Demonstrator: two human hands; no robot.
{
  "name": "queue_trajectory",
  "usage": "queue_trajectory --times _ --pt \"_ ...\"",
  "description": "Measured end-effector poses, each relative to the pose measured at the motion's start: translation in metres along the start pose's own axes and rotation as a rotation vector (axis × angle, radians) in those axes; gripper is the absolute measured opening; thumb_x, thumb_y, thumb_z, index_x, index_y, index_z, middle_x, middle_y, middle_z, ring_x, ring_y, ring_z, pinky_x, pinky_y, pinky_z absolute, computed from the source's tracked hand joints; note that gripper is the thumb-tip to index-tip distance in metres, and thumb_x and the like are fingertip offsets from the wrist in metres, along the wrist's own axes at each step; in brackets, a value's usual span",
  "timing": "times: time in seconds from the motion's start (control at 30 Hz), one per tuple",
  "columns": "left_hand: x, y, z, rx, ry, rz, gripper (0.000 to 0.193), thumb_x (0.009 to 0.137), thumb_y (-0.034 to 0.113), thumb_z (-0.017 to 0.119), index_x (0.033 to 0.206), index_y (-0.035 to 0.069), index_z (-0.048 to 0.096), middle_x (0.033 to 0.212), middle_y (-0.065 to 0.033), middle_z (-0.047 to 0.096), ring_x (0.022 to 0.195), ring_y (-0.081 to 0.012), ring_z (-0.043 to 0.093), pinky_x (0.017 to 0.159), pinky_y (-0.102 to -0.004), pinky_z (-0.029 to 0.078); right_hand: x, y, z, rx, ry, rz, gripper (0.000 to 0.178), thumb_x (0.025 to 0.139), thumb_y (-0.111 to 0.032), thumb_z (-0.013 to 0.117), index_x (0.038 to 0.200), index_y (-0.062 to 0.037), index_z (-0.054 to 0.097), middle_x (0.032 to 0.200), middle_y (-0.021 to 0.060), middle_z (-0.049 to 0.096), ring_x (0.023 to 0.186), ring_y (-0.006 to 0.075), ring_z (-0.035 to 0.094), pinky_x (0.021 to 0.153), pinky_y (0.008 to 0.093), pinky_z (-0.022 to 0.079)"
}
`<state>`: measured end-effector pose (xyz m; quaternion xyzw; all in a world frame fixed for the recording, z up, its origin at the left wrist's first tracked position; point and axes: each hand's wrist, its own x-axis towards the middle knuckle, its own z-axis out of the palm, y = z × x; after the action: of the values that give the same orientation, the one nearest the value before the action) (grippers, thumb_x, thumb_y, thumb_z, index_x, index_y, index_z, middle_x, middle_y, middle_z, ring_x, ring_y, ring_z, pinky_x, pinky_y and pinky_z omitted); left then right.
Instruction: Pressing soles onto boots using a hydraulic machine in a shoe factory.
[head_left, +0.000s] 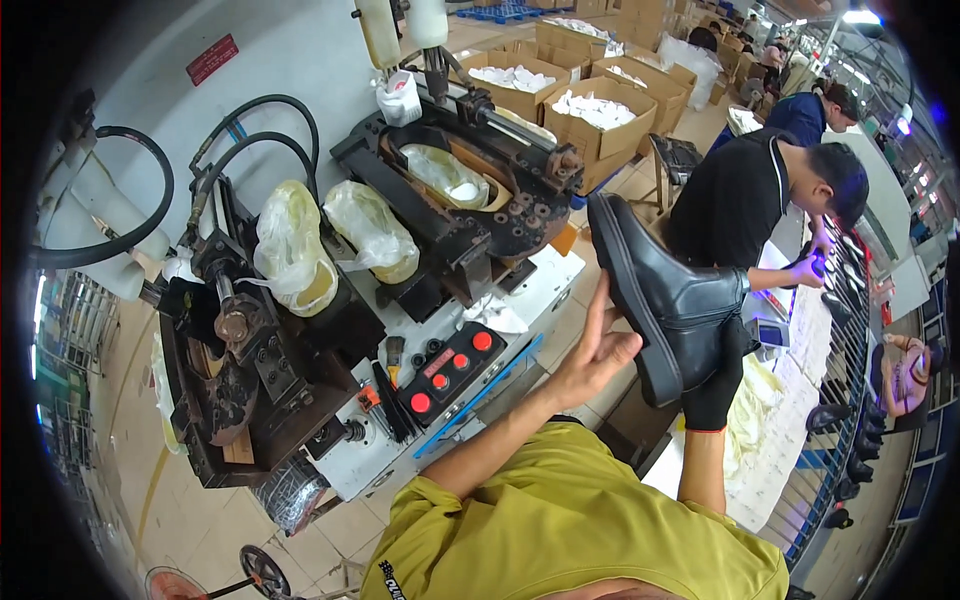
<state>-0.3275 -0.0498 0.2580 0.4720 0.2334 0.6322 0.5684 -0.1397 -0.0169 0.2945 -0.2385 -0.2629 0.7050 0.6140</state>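
Observation:
A black leather ankle boot (675, 305) is held up sideways in front of me, its sole turned left, its toe pointing up and away, and its shaft opening to the right. My right hand (712, 385), in a black glove, grips the boot round the back of the shaft near the heel; its fingers are partly hidden. Bare, my left hand (592, 365) is at the sole, with fingers stretched up along its edge and thumb apart. The fingertips seem to touch the sole, but the hand is not closed round it.
To the left stands a shoe-pressing machine (290, 400) with plastic-wrapped forms (295, 250) and a control panel (450, 370) with red buttons. A brush (394, 358) lies beside it. Cartons (600, 120) stand behind. A co-worker (735, 205) works at the right beside a rack (850, 370) of footwear.

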Motion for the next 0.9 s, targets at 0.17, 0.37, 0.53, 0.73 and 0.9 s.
queue_trajectory --times 0.17,0.37,0.53,0.73,0.9 --pt "0.038 -0.020 -0.005 0.119 0.005 0.001 0.076 0.103 0.029 0.052 0.157 0.012 0.002 0.142 -0.0148 0.042 0.111 -0.0162 0.056 0.096 -0.0314 0.045 0.029 0.000 -0.026 0.073 0.023 0.001 0.045 0.100 -0.033 0.053 0.134 -0.0046 0.052 0.134 0.0093 0.056 0.122 0.0230 0.055 0.105 0.0397 0.043" --pt "0.071 -0.141 -0.117 0.370 0.043 -0.223 0.024 0.102 0.023 0.049 0.109 0.004 0.061 0.106 -0.0086 0.066 0.097 -0.0206 0.063 0.091 -0.0341 0.049 0.064 -0.018 -0.046 0.041 0.053 0.000 0.048 0.098 -0.032 0.055 0.136 -0.0036 0.049 0.132 0.0107 0.057 0.119 0.0249 0.057 0.103 0.0399 0.046" --pt "0.135 -0.112 -0.153 1.156 0.612 -0.196 0.031 0.101 0.020 0.040 0.098 0.000 0.064 0.100 -0.0239 0.065 0.095 -0.0399 0.062 0.082 -0.0472 0.048 0.099 -0.027 -0.055 -0.145 0.075 -0.044 0.046 0.099 -0.032 0.053 0.135 -0.0032 0.052 0.130 0.0079 0.058 0.118 0.0208 0.056 0.103 0.0372 0.044" --pt "0.136 -0.153 -0.109 1.146 0.750 0.251 0.017 0.096 0.007 0.050 0.106 0.000 0.061 0.109 -0.0168 0.058 0.108 -0.0368 0.056 0.095 -0.0432 0.045 0.158 -0.013 -0.054 -0.107 -0.063 -0.036 0.039 0.101 -0.024 0.050 0.134 -0.0031 0.053 0.133 0.0079 0.056 0.121 0.0207 0.054 0.106 0.0368 0.041" --pt "0.167 -0.149 -0.151 1.270 0.912 0.193 0.028 0.100 0.016 0.043 0.104 -0.008 0.059 0.097 -0.0301 0.064 0.092 -0.0446 0.061 0.079 -0.0492 0.048 0.185 0.010 -0.006 -0.140 -0.214 0.059 0.039 0.099 -0.021 0.054 0.133 -0.0019 0.054 0.132 0.0071 0.057 0.122 0.0197 0.053 0.107 0.0351 0.039"
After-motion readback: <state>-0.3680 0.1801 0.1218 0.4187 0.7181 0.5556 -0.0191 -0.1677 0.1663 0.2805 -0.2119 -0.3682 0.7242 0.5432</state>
